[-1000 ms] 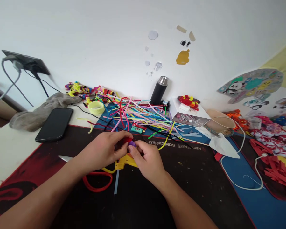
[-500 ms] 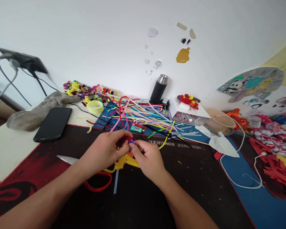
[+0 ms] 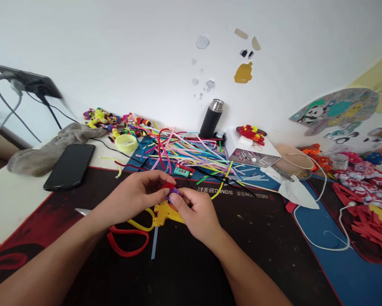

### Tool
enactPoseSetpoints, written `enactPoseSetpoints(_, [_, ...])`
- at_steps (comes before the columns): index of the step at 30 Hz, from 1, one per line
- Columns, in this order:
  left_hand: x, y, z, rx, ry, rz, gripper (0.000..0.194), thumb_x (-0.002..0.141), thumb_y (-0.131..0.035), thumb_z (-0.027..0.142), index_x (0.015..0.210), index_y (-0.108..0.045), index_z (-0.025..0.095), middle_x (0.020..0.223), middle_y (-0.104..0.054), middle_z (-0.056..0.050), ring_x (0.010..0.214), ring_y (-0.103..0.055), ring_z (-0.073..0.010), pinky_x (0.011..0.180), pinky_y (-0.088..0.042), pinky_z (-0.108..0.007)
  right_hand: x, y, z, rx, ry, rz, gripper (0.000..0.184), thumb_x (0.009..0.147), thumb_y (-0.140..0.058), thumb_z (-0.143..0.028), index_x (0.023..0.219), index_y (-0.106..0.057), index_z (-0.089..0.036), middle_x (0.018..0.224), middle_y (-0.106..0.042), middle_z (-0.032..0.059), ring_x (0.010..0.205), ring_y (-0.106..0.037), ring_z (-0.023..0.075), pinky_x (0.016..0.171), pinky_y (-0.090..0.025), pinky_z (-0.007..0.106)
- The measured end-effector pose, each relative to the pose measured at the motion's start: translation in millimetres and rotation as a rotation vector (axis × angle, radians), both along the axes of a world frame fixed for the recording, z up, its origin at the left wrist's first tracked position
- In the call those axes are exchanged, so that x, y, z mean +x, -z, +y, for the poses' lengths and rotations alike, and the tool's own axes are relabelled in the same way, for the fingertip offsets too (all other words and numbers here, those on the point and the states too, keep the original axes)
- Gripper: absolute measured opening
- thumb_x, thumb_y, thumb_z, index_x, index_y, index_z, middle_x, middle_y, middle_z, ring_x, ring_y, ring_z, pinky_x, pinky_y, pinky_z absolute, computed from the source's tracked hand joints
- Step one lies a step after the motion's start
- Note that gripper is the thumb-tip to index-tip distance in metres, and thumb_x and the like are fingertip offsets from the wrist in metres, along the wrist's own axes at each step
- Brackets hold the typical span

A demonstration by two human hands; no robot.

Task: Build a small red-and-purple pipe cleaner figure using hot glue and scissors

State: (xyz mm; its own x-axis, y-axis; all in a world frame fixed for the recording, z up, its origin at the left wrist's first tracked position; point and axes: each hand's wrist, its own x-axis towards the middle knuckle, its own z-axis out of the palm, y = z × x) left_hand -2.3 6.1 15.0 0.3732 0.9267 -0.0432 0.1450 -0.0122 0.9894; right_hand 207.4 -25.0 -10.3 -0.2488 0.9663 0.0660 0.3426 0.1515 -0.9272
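Between my hands is a small fuzzy piece, red and purple, that looks like shaped pipe cleaner (image 3: pixel 173 194). My left hand (image 3: pixel 139 193) pinches its red side with thumb and fingers. On the purple side, my right hand (image 3: pixel 197 209) grips with thumb and forefinger. Directly below lies a yellow glue gun (image 3: pixel 167 214), partly covered by my right hand, with a pale stick poking out of its end. Red-handled scissors (image 3: pixel 128 253) lie under my left forearm, which hides part of them; a blade tip shows beyond.
Many coloured pipe cleaners (image 3: pixel 191 148) are heaped at the back. Behind them stands a black thermos (image 3: pixel 211 119), beside a white box (image 3: pixel 251 151). A phone (image 3: pixel 70 167) and a yellow tape roll (image 3: pixel 126 143) sit left. A white cable (image 3: pixel 321 248) loops across the right.
My left hand has shifted slightly left and its fingers have lifted a little, showing more of the red and purple piece. My right hand stays nearly in place.
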Motion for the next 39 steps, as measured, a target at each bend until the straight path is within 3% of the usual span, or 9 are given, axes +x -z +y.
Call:
enactPoseSetpoints(4, [-4.4,-6.7,4.5,-0.144,0.071,-0.149,0.032,0.082,-0.094,0.039,0.105,-0.084,0.020,0.089,-0.080,-0.005,0.077,-0.073,-0.0195,0.070,-0.058,-0.027,0.7,-2.8,-1.1,-0.087,-0.027,0.098,0.044,0.103,-0.065,-0.060,0.090,-0.076,-0.020,0.058,-0.051,-0.0036,0.053,-0.043,0.0135,0.051,-0.030,0.027])
enactPoseSetpoints(8, [-5.8,-4.0,7.8,-0.235,0.077,-0.257,0.032,0.078,-0.098,0.036,0.102,-0.085,0.019,0.090,-0.082,-0.007,0.078,-0.074,-0.0204,0.072,-0.058,-0.029,-0.1,-3.7,-1.3,-0.173,-0.064,0.212,0.049,0.101,-0.067,-0.067,0.094,-0.075,-0.020,0.055,-0.049,-0.0059,0.049,-0.044,0.0124,0.050,-0.033,0.026])
enactPoseSetpoints(13, [-4.5,3.0,10.7,-0.260,0.057,-0.300,0.032,0.074,-0.101,0.033,0.098,-0.086,0.018,0.085,-0.081,-0.007,0.074,-0.072,-0.0187,0.069,-0.055,-0.028,-1.0,-0.8,-0.2,-0.204,-0.062,0.258,0.051,0.099,-0.068,-0.070,0.094,-0.074,-0.020,0.060,-0.053,-0.0053,0.048,-0.044,0.0111,0.048,-0.034,0.026])
enactPoseSetpoints(21, [-2.8,5.0,11.2,-0.256,-0.022,-0.269,0.037,0.069,-0.104,0.038,0.096,-0.088,0.019,0.084,-0.080,-0.005,0.074,-0.070,-0.0179,0.070,-0.056,-0.027,-2.1,-0.2,1.7,-0.225,-0.047,0.256,0.055,0.098,-0.068,-0.074,0.083,-0.068,-0.021,0.050,-0.046,-0.0079,0.043,-0.040,0.0111,0.046,-0.031,0.026])
enactPoseSetpoints(27, [-2.9,4.1,9.6,-0.184,0.006,-0.254,0.033,0.078,-0.100,0.041,0.100,-0.088,0.020,0.086,-0.080,-0.005,0.075,-0.070,-0.0172,0.070,-0.056,-0.026,-3.5,0.0,1.9,-0.265,-0.071,0.368,0.061,0.094,-0.069,-0.081,0.077,-0.062,-0.023,0.047,-0.042,-0.0100,0.040,-0.036,0.0094,0.044,-0.033,0.025])
enactPoseSetpoints(32, [-4.7,2.9,6.3,-0.069,0.108,-0.221,0.037,0.086,-0.093,0.032,0.120,-0.083,0.020,0.097,-0.081,-0.006,0.087,-0.074,-0.0199,0.077,-0.061,-0.028,-3.3,-0.6,2.6,-0.282,-0.093,0.433,0.061,0.095,-0.071,-0.079,0.074,-0.060,-0.022,0.046,-0.042,-0.0102,0.039,-0.039,0.0087,0.044,-0.032,0.024])
enactPoseSetpoints(36, [-8.3,4.8,6.2,0.107,0.135,-0.154,0.037,0.092,-0.087,0.028,0.127,-0.081,0.022,0.105,-0.080,-0.006,0.093,-0.076,-0.0207,0.080,-0.064,-0.029,-3.6,-1.9,4.0,-0.313,-0.103,0.487,0.060,0.093,-0.073,-0.079,0.076,-0.062,-0.021,0.046,-0.040,-0.0114,0.038,-0.038,0.0085,0.043,-0.031,0.024])
enactPoseSetpoints(39, [-12.2,6.5,9.1,0.345,0.129,0.002,0.027,0.099,-0.079,0.028,0.126,-0.082,0.023,0.111,-0.081,-0.007,0.097,-0.077,-0.0208,0.083,-0.064,-0.028,-3.2,-2.2,4.2,-0.333,-0.096,0.508,0.061,0.091,-0.074,-0.078,0.072,-0.058,-0.022,0.046,-0.040,-0.0114,0.037,-0.040,0.0084,0.043,-0.032,0.024])
